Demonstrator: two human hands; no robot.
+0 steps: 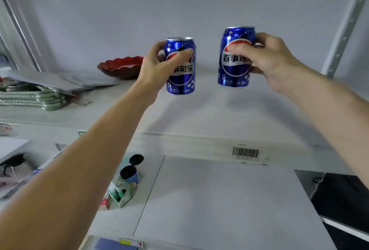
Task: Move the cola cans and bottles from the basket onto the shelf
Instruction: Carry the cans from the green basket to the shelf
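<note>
White shelf [209,114] spans the view, its front edge bearing a barcode label [245,152]. Both arms reach over it. Right hand [267,60] grips one blue can [235,58], fingers curled round its side; left hand [159,66] wraps the other can [180,66]. Both cans are upright, apparently just above the board. A red bowl [121,67] sits left of them.
</note>
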